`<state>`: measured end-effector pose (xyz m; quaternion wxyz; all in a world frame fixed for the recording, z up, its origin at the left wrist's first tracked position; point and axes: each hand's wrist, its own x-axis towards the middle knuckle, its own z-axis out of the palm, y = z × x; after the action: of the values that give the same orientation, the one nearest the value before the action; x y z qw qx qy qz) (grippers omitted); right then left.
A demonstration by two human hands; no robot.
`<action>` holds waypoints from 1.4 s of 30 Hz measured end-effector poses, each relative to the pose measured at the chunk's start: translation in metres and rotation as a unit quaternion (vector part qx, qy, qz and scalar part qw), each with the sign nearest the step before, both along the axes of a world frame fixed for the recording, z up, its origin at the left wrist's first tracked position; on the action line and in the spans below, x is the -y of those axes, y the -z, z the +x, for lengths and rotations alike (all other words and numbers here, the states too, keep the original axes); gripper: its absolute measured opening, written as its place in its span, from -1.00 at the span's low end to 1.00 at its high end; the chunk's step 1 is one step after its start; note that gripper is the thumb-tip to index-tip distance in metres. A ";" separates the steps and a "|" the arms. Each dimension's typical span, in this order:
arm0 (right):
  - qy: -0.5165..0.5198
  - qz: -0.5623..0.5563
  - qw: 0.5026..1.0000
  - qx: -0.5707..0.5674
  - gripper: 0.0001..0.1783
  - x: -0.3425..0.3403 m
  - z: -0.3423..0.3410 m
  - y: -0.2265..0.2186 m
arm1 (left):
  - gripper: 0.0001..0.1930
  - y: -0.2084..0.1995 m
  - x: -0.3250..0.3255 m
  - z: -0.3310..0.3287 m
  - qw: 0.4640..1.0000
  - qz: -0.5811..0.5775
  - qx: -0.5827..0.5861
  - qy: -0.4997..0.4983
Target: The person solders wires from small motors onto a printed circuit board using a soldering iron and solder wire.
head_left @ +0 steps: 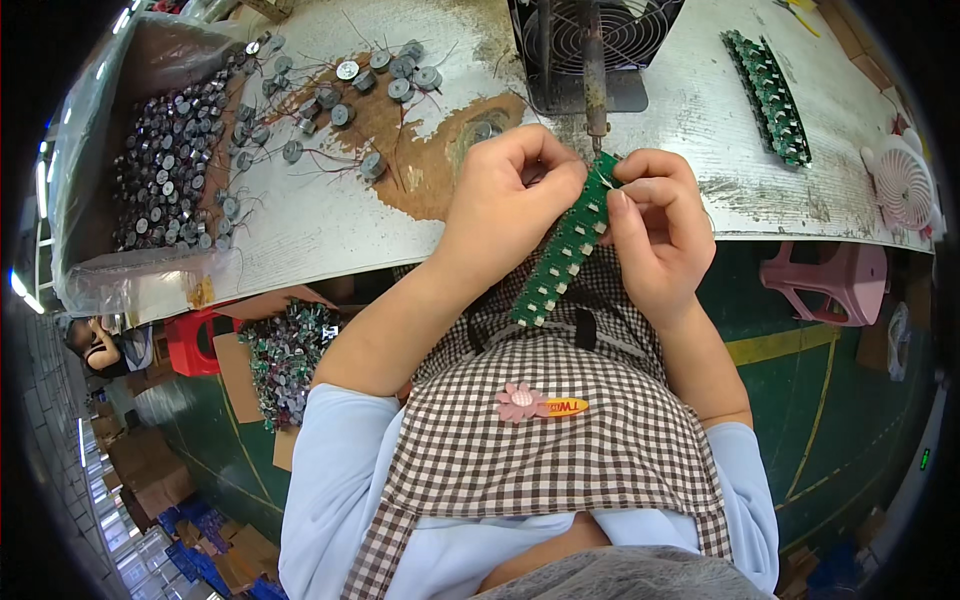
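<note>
A long green circuit board strip (562,252) with a row of small white connectors slants between my hands, its far end just under the tip of a soldering iron (596,115). My right hand (665,225) pinches the strip's right edge near that end with thumb and fingers. On the other side, my left hand (515,195) is closed, thumb against curled fingers, beside the strip's upper left edge. What those fingers hold is hidden. A thin pale wire shows at the strip's far end. Just beyond my left knuckles a small round motor (484,131) lies on the bench.
Loose wired motors (372,165) lie across the worn white bench (300,235), beside a plastic-lined box (90,180) of many more. A black fan (610,40) stands behind the iron. More board strips (768,100) and a small white fan (903,182) are at right.
</note>
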<state>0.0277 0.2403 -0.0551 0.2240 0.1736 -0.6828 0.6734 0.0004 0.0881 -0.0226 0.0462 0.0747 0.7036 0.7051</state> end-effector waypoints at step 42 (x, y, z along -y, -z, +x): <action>0.038 0.068 0.996 -0.039 -0.92 0.002 -0.011 -0.002 | -0.93 -0.004 0.009 -0.014 0.992 -0.094 -0.029 0.080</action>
<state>0.0164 0.2383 -0.0533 0.2635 0.1890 -0.7239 0.6090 -0.0133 0.0791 -0.0188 0.0889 0.1460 0.7593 0.6279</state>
